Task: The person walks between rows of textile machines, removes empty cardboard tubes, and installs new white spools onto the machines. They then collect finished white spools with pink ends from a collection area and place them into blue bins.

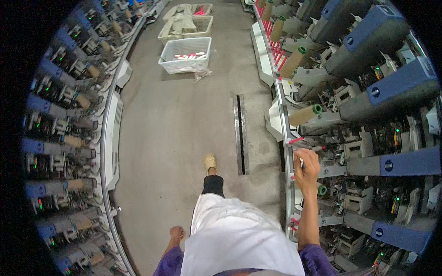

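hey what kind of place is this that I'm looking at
Most likely a textile spinning or yarn-winding mill. Long rows of winding machines line both sides of a concrete aisle, tan yarn cones sit on the right-hand machine, and a white basket of bobbins stands on the floor.

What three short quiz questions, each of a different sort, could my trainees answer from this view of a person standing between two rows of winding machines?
1. True or false: the right hand is raised to the machine rail on the person's right.
2. Multiple choice: the nearest white basket on the floor holds A) folded cloth, B) a few white and pink tubes, C) nothing.
3. Fill in: the left hand hangs low beside the white ____.

Key
1. True.
2. B.
3. Apron.
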Demonstrator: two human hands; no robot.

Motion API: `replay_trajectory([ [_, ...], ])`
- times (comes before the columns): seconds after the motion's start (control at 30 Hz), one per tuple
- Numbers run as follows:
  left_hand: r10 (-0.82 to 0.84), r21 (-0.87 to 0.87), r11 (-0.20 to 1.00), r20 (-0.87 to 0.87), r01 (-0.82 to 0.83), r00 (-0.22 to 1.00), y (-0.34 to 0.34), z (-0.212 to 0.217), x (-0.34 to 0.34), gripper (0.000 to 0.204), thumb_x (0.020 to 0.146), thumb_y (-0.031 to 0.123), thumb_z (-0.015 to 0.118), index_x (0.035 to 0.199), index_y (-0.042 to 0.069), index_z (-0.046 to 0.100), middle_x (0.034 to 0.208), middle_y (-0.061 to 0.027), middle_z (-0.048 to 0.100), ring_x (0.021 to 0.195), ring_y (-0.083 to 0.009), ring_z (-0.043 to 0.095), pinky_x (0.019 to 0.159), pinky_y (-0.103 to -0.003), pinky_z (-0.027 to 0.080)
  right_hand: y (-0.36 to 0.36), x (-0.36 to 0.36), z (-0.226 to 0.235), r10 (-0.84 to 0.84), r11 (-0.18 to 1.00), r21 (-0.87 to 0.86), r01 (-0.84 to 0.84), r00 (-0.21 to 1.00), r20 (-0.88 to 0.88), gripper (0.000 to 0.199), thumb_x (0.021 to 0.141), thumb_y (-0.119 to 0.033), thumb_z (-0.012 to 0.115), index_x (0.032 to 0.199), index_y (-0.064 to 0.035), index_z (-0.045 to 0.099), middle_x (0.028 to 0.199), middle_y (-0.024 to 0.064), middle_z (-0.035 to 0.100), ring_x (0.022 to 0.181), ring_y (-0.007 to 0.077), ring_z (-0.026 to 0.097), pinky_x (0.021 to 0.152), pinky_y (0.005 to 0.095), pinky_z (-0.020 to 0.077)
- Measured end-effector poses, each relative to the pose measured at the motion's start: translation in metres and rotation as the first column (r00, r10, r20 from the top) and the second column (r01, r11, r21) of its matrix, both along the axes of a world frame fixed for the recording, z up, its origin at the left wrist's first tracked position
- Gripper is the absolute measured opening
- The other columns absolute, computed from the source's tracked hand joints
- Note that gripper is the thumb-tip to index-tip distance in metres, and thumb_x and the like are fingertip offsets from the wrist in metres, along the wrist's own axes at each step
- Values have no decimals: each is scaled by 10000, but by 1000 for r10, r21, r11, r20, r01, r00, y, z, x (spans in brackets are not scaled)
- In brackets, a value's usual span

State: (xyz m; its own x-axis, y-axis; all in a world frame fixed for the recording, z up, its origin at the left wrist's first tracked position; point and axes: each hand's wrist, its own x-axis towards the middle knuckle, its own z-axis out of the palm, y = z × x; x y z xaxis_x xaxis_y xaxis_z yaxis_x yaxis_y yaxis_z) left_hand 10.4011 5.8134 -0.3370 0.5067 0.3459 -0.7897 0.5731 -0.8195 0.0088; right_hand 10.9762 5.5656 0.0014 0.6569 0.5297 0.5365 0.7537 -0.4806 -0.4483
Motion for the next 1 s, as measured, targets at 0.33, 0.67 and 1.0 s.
replay_trajectory([
  [0.33,948,-764,303,305,-570,95,269,96,476,233,846,211,549,975,21,585,756,-25,587,667,-118,560,561,-251,445,123,104,5,-157,972,-211,105,957,-244,191,747,18,607,926,-46,626,924,132,618,836,322,594,757,373,458],
  [0.67,960,-808,276,259,-521,107,376,93,645,205,898,288,545,917,87,576,715,10,551,608,-79,505,515,-226,405,293,293,-55,100,902,-324,-287,866,-489,309,713,-3,615,1019,-35,585,973,149,600,916,348,569,795,408,450],
  [1.0,153,-175,978,233,-113,960,433,53,494,108,764,198,549,786,109,606,781,-68,592,718,-249,548,567,-410,414,424,419,-28,130,893,-308,-329,842,-523,316,711,-3,619,1024,-27,580,962,169,592,891,368,566,757,419,468],
])
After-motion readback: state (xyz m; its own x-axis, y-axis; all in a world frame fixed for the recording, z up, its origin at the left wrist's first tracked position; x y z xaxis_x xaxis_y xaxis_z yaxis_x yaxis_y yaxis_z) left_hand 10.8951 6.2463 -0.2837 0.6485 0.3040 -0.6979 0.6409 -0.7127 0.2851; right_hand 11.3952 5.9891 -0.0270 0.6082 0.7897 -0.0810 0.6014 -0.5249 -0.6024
